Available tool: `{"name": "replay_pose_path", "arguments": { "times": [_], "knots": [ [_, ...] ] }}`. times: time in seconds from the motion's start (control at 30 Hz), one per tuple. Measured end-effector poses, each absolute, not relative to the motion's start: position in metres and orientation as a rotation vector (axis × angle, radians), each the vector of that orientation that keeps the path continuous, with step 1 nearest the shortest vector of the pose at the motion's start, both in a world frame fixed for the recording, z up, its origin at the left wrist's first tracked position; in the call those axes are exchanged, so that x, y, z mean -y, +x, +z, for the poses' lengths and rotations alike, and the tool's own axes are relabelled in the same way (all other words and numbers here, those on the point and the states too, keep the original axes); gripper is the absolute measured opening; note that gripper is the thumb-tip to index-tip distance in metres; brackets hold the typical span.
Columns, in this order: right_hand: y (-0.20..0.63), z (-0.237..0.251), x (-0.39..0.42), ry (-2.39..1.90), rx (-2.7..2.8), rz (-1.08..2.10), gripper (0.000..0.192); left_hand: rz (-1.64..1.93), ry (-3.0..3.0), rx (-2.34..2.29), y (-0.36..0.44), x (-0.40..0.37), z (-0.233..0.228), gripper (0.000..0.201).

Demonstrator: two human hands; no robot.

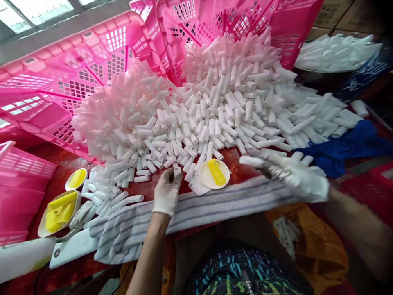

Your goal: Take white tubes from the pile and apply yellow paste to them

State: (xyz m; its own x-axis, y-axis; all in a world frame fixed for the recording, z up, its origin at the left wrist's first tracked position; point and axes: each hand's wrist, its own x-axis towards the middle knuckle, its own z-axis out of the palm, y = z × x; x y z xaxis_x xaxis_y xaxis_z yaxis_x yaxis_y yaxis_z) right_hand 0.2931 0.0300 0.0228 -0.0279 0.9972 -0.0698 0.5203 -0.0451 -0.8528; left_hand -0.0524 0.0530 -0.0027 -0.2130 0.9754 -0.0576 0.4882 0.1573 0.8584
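My left hand [166,192], in a white glove with the fingertips bare, is closed at the near edge of a big heap of short white tubes [199,119]. A short white tube [177,171] sits between its thumb and fingers. Over on the right, my right hand [291,176], also gloved and smeared by motion, has its fingers closed on another white tube [250,161], which points left. Between my hands a small round white dish [202,179] holds a yellow piece [217,172], with a thin stick lying across its top.
Pink perforated baskets [101,69] lie tipped behind the heap. A striped towel [215,207] runs along the table's near edge. More dishes of yellow pieces [61,211], a white phone [73,248] and a pink bin [21,196] stand left. Blue cloth [353,145] lies right; an orange bag [322,246] hangs below.
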Motion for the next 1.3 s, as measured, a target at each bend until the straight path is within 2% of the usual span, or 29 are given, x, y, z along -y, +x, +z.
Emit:
{"name": "replay_pose_path", "arguments": {
  "times": [0.07,0.17,0.33,0.47,0.6,0.73,0.9,1.1,1.3],
  "knots": [
    [0.261,0.011,-0.030,-1.543,1.488,1.253,0.058,0.997,1.298,-1.705,-0.039,-0.047,-0.002,0.051],
    [0.227,-0.014,-0.045,-1.452,1.267,1.388,0.054,1.041,1.185,-1.637,-0.027,-0.045,-0.002,0.044],
    [0.223,-0.045,-0.061,-1.361,1.368,1.175,0.038,0.998,1.104,-1.570,-0.027,-0.044,-0.007,0.038],
    [0.231,-0.045,-0.053,-1.293,1.550,1.002,0.031,0.940,1.151,-1.528,-0.024,-0.039,-0.005,0.028],
    [0.232,-0.040,-0.046,-1.372,1.561,1.080,0.039,0.909,1.142,-1.640,-0.016,-0.036,0.004,0.020],
    [0.230,-0.044,-0.042,-1.266,1.541,1.028,0.025,0.913,1.125,-1.674,-0.013,-0.034,0.007,0.023],
    [0.230,-0.041,-0.036,-1.331,1.539,1.090,0.040,0.914,1.077,-1.674,-0.014,-0.032,0.003,0.028],
    [0.229,-0.053,-0.033,-1.281,1.620,0.955,0.023,0.879,1.094,-1.660,-0.013,-0.029,0.010,0.027],
    [0.232,-0.064,-0.034,-1.308,1.607,1.000,0.034,0.896,1.091,-1.587,-0.013,-0.024,0.006,0.029]
  ]
}}
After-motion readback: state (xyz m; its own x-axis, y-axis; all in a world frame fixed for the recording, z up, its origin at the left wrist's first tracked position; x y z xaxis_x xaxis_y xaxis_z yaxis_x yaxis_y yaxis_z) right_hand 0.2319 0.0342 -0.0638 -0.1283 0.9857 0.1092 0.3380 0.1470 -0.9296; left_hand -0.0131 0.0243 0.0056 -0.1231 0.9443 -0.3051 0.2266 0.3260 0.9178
